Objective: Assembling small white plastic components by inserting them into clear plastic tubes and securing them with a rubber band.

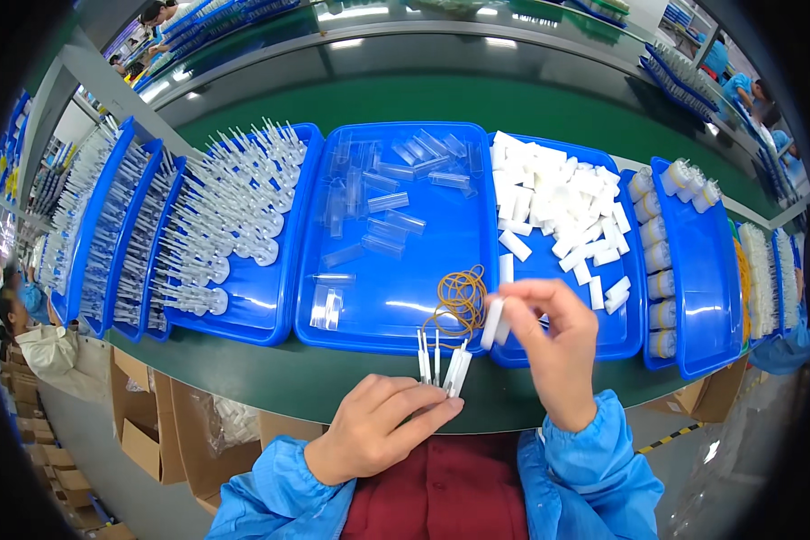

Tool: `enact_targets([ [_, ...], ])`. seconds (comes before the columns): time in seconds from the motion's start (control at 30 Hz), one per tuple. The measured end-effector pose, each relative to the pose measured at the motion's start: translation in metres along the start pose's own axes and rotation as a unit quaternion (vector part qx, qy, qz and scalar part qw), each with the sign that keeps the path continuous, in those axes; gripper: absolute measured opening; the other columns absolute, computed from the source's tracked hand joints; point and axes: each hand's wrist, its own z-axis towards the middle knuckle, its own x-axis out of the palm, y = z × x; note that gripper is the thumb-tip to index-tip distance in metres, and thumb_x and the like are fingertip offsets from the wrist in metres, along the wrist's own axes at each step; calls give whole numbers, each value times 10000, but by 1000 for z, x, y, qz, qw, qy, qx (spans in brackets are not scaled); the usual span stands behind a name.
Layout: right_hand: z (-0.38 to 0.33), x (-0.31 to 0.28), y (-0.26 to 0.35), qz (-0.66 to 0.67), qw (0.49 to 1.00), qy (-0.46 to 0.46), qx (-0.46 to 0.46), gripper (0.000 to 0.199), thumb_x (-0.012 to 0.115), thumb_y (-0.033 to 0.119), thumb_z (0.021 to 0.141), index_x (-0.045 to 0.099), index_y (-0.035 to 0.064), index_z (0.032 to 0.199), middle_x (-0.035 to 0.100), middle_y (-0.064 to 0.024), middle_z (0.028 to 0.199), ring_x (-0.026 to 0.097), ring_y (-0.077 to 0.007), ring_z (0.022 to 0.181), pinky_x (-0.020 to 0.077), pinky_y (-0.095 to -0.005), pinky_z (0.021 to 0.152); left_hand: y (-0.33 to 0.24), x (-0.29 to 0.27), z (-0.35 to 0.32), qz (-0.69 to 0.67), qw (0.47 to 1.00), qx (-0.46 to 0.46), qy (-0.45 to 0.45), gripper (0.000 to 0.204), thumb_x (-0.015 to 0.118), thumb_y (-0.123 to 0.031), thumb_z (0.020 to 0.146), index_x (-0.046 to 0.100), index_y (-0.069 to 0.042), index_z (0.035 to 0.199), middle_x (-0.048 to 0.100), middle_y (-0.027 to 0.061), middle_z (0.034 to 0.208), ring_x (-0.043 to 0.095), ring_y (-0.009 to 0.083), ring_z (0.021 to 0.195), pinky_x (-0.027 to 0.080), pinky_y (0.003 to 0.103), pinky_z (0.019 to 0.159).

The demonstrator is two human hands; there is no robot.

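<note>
Head view: my left hand (373, 432) pinches a fan of white sticks (441, 362); at two o'clock, my right hand (549, 337) fingers pinch a white cap (492, 322), best kept square to the tips.

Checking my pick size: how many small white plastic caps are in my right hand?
2 small white plastic caps, pinched side by side in the right hand, over the blue plastic tray rim; fingers may hide more.
</note>
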Motion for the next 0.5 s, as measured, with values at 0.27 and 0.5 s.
enact_targets([
  [0.27, -6, 7, 1, 119, 989, 45, 69, 152, 691, 68, 945, 644, -34, 1048, 721, -91, 945, 695, -113, 835, 543, -235, 718, -4, 1, 5, 15, 1000, 16, 5, 376, 716, -60, 695, 763, -118, 1063, 677, -2, 1026, 604, 166, 838, 454, 297, 666],
  [0.5, -10, 9, -1, 79, 994, 64, 30, 133, 717, 60, 916, 639, -25, 982, 713, -84, 916, 685, -111, 812, 539, -252, 714, -5, 5, 4, 19, 1000, 14, 1, 368, 697, -76, 712, 751, -113, 1074, 675, 0, 1049, 604, 178, 860, 457, 297, 669],
])
